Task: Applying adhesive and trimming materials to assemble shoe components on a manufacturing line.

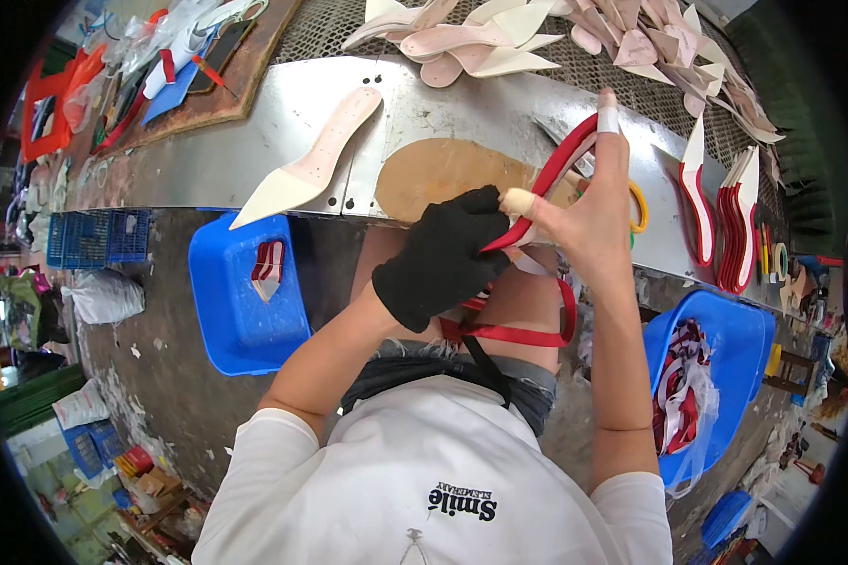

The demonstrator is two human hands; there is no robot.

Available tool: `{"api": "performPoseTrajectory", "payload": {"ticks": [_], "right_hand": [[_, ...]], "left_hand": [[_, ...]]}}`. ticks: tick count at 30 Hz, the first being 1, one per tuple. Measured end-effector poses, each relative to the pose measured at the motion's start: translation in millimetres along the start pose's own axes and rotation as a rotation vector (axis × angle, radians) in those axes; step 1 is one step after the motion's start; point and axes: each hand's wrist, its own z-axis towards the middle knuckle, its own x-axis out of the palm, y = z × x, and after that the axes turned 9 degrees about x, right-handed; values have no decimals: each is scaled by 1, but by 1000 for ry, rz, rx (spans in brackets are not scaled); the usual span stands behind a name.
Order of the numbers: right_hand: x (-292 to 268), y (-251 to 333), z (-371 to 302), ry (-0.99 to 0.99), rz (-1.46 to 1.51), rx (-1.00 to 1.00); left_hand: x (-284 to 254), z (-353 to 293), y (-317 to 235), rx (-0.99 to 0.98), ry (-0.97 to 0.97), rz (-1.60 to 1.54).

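Observation:
My left hand (448, 250), in a black glove, is closed around the lower end of a red-edged shoe insole (562, 162) above my lap. Tape wraps the thumb and index finger of my bare right hand (589, 212). Its thumb presses the red edge near the glove, while the index finger stretches up along the insole; the other fingers are hidden. A loop of red trim strip (567, 315) hangs below over my thighs. Behind the hands, a brown oval board (433, 174) lies on the metal bench. A yellow scissor-like handle (640, 207) shows beside my right wrist.
On the metal bench (254, 113) lies a pale insole (316, 160). Red-edged insoles (737, 221) are stacked right; pale ones (471, 42) pile up behind. Blue bins (212, 311) (740, 377) flank my legs. Tools and plastic clutter a board (245, 80) at far left.

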Motion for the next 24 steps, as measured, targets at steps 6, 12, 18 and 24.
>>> {"api": "performPoseTrajectory", "payload": {"ticks": [6, 12, 18, 24], "right_hand": [[-14, 2, 22, 210, 340, 567], [-6, 0, 15, -51, -6, 52], [-36, -34, 38, 394, 587, 422], [-40, -38, 30, 430, 673, 456]], "left_hand": [[-14, 0, -6, -217, 188, 15], [-21, -4, -12, -453, 102, -327], [-31, -8, -20, -616, 122, -532], [-39, -5, -20, -629, 98, -601]]}}
